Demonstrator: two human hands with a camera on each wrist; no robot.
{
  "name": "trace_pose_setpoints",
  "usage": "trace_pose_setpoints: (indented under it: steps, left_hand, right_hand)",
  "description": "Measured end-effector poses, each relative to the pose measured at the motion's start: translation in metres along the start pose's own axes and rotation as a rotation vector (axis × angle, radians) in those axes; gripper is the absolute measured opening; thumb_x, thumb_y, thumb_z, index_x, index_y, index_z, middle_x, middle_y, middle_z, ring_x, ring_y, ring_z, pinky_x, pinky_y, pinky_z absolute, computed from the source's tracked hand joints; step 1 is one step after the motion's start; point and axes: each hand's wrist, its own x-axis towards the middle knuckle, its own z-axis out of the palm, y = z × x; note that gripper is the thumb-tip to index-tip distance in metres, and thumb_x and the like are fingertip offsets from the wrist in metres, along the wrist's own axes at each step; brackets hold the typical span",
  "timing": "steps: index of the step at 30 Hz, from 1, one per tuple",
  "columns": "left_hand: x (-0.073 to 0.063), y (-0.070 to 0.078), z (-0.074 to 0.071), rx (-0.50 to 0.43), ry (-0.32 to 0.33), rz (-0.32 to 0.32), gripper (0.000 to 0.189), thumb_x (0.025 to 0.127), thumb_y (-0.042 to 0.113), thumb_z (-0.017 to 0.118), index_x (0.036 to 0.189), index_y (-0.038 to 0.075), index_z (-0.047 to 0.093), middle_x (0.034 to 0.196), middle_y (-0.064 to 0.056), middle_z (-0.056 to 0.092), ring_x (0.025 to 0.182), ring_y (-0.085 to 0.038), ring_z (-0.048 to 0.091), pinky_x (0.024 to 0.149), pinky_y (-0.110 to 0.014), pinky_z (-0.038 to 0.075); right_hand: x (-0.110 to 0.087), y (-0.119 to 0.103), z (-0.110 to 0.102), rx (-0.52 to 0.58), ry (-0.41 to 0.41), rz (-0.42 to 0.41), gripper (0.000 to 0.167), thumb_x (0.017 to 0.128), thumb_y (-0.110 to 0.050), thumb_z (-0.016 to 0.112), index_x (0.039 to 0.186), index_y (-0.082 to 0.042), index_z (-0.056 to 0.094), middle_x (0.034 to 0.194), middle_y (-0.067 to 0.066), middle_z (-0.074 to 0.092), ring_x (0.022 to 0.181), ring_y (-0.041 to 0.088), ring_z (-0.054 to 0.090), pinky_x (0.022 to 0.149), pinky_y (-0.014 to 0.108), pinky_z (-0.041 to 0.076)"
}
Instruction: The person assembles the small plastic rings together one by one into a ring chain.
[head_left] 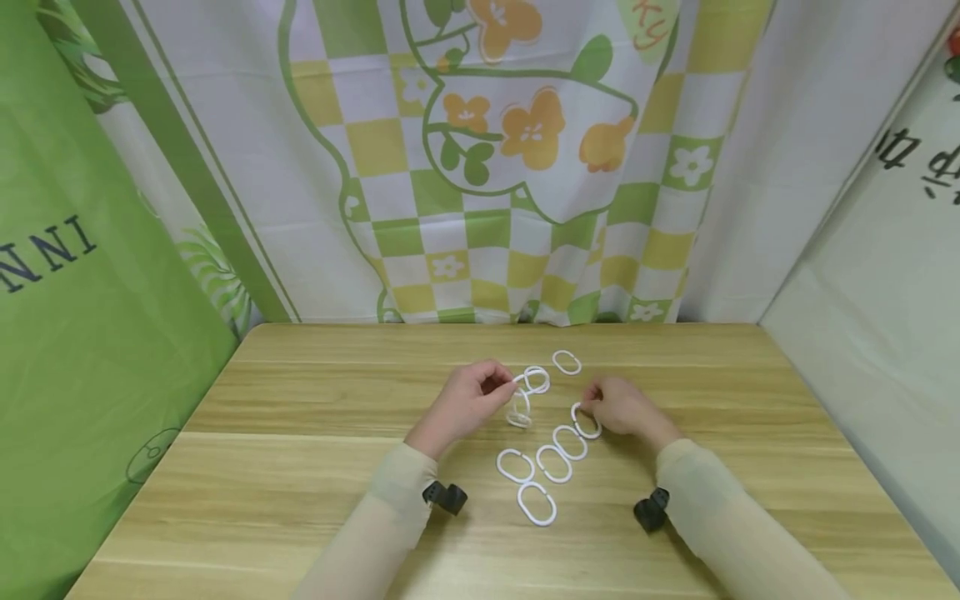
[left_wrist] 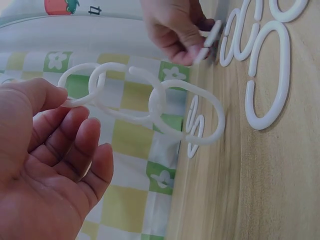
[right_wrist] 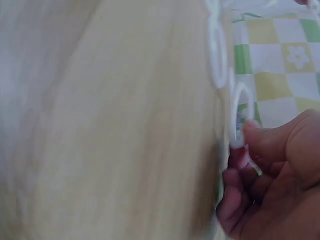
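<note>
My left hand [head_left: 465, 398] pinched a chain of white oval plastic rings [left_wrist: 158, 100] above the wood-grained tabletop [head_left: 262, 483], and my right hand [head_left: 618, 406] pinched one separate white gapped plastic ring [left_wrist: 213, 34]. I judged it best to turn this gap toward the chain, gently.

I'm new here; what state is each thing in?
Left grip: pinching the split-ring chain.
Right grip: pinching a split ring.
Split-ring chain: at least three rings linked, held up.
Nearest split ring: lying on the table, gap showing.
Far split ring: lying on table.
Checkered curtain: hanging in folds.
Left wrist camera: strapped on.
</note>
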Motion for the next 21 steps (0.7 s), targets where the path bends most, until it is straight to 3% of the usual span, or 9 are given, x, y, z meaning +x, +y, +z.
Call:
trace_pose_setpoints:
  steps: [4,7,13,21]
  left_hand:
    - [0.000,-0.001,0.002,0.009,-0.010,0.000,0.007,0.095,0.019,0.066,0.095,0.011,0.068,0.086,0.005,0.064,0.077,-0.010,0.058,0.070,-0.026,0.051]
    - [0.000,-0.001,0.003,0.013,-0.010,0.001,0.007,0.095,0.019,0.066,0.095,0.012,0.068,0.086,0.006,0.064,0.077,-0.010,0.058,0.069,-0.026,0.051]
    - [0.000,-0.001,0.003,0.010,-0.019,0.012,0.007,0.095,0.018,0.066,0.095,0.012,0.068,0.086,0.006,0.065,0.076,-0.010,0.058,0.069,-0.027,0.051]
    - [0.001,0.004,0.007,0.015,-0.056,0.055,0.007,0.094,0.013,0.066,0.094,0.008,0.069,0.083,0.004,0.065,0.074,-0.008,0.058,0.068,-0.025,0.051]
  right_hand:
    - [-0.004,-0.006,-0.005,0.170,0.046,-0.059,0.011,0.095,-0.012,0.063,0.092,-0.002,0.062,0.079,0.005,0.057,0.072,0.018,0.051,0.063,0.031,0.044]
    - [-0.009,-0.020,-0.013,0.234,0.100,-0.117,0.013,0.097,-0.011,0.061,0.100,0.001,0.063,0.085,0.008,0.061,0.076,0.018,0.052,0.067,0.032,0.044]
    - [-0.018,-0.049,-0.024,0.217,0.183,-0.176,0.014,0.098,-0.016,0.061,0.102,-0.004,0.067,0.090,0.004,0.066,0.080,0.019,0.056,0.069,0.035,0.046]
    - [-0.020,-0.068,-0.016,0.260,0.224,-0.215,0.010,0.096,-0.013,0.065,0.099,-0.004,0.066,0.085,0.005,0.065,0.075,0.018,0.056,0.062,0.030,0.048]
